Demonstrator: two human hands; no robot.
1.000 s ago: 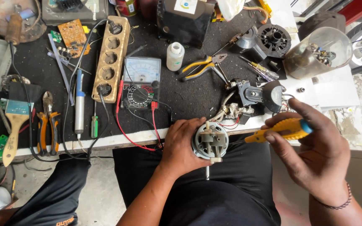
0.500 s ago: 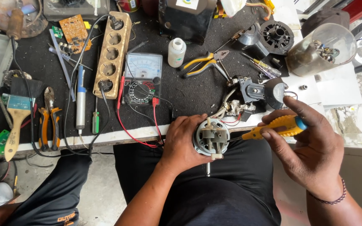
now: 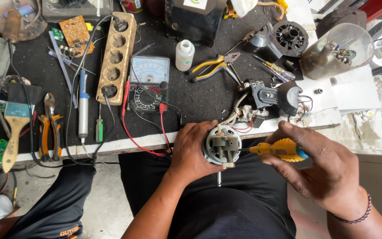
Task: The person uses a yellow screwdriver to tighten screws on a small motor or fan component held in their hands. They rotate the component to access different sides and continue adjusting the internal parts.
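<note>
Just off the desk's (image 3: 111, 146) near edge, my left hand (image 3: 191, 152) stays clamped around the round grey metal motor (image 3: 221, 145) while my right hand's (image 3: 319, 170) fingers, closed on the yellow-handled screwdriver (image 3: 279, 150), have brought its tip against it.

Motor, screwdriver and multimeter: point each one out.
motor (image 3: 221, 145), head view, on its round end face.
screwdriver (image 3: 276, 149), head view, on its yellow handle.
multimeter (image 3: 148, 84), head view, on its case.

Bare forearms, dark beaded bracelet (image 3: 362, 213) on right wrist, black trousers (image 3: 226, 208)
</note>
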